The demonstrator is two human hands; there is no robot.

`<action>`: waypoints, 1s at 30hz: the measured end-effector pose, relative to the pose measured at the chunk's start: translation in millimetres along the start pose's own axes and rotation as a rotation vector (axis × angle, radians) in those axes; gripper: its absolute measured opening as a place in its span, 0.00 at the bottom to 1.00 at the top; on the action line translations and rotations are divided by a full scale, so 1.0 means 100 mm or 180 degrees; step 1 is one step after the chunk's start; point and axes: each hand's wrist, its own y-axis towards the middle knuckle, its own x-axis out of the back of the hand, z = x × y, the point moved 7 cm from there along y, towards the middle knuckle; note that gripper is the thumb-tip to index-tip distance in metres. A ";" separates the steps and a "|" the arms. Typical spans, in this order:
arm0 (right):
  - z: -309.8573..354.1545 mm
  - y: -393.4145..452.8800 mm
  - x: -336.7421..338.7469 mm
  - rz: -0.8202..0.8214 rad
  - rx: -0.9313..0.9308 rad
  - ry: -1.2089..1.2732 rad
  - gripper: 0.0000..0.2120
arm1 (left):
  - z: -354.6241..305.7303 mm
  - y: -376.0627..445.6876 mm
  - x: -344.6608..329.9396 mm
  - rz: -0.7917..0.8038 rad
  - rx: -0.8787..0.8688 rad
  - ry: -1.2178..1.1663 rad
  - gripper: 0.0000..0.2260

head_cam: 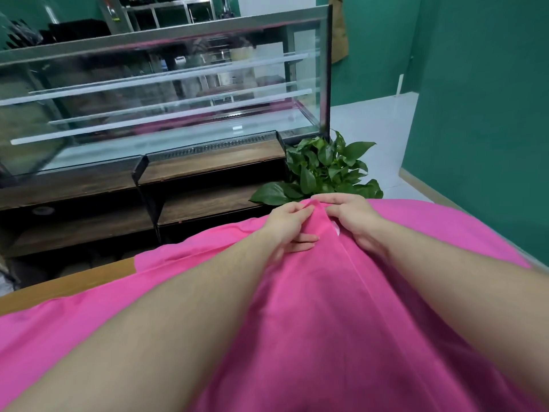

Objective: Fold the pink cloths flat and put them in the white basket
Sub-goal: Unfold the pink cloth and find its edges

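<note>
Both hands' fingers (300, 210) pinch the pink cloth (312, 322) over a wooden table (74, 281), green walls (475, 114) around.

No readable text, label, brand, number or sign on any visible surface.

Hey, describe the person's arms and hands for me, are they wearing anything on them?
Both forearms are bare right up to the bottom edge of the picture, with no sleeves in view. The left hand and right hand wear no gloves, and no ring, watch or bracelet shows. Fingernails look short and unpainted.
</note>
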 end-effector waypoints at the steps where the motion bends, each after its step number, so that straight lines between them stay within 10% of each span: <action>1: 0.01 0.00 0.00 0.0001 0.0043 0.0060 0.16 | 0.01 0.00 -0.01 -0.0018 -0.0016 -0.0075 0.05; 17: 0.12 -0.11 -0.05 0.0557 0.0361 0.0241 0.30 | -0.06 0.03 -0.08 0.0254 -0.0080 -0.0495 0.15; 26: 0.30 -0.29 0.23 -0.0475 0.0962 -0.0320 0.02 | -0.19 0.06 -0.07 0.0209 -0.0193 -0.0631 0.06; 30: 0.25 -0.38 0.23 -0.0157 0.0823 -0.1224 0.13 | -0.22 0.06 -0.07 0.0209 -0.0233 -0.0542 0.07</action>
